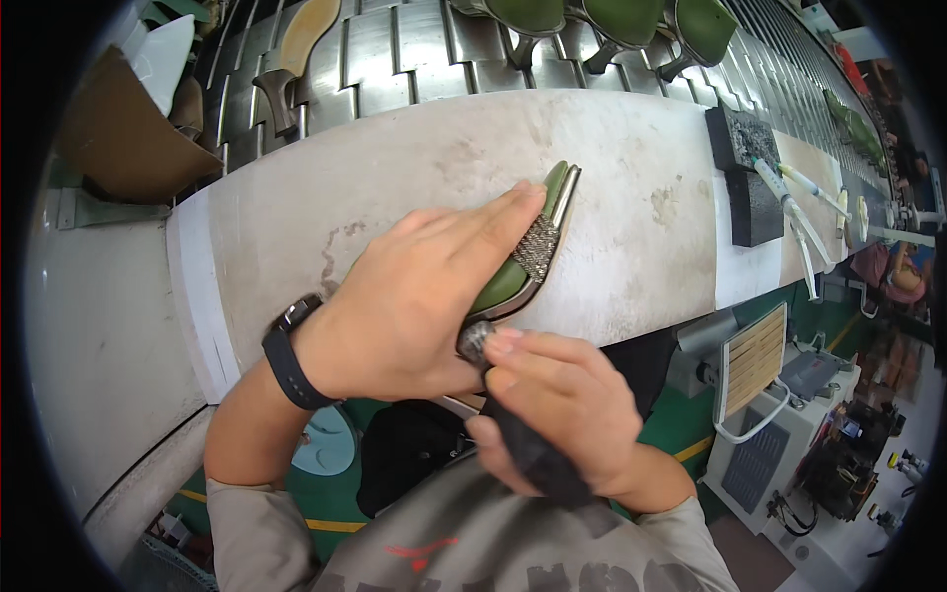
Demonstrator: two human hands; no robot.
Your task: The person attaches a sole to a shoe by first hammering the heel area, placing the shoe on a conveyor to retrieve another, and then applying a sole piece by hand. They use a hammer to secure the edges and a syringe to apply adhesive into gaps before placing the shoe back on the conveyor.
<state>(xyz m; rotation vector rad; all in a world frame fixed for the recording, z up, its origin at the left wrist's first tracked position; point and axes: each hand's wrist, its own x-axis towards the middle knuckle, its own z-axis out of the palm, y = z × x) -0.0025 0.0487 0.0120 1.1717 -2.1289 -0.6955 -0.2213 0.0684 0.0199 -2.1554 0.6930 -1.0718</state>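
Two bare hands meet over a green high-heeled shoe with a sparkling mesh strap (528, 259) that lies on a pale, stained workbench top (414, 168), its toe pointing up and to the right. Furthest left sits a brown cardboard piece (123, 138) beside the bench. Next comes the left hand (409, 296), with a black wristwatch (291, 353) on its wrist; it lies palm down on the shoe with fingers stretched flat along the upper, pressing it to the bench rather than closing around it. Just right of it and lower, the right hand (557, 400) is curled tight around a black-handled tool with a rough grey rounded head (475, 340), and that head touches the shoe's rear edge right beside the left thumb. Beyond the bench, a slatted metal conveyor (395, 49) carries more green shoes (621, 25) and one tan shoe (296, 54). Further right, two black foam blocks (750, 173) rest on the bench with white pen-like applicators (799, 212) lying across and beside them. A small white machine with a slatted panel (755, 360) stands below the bench's right end.
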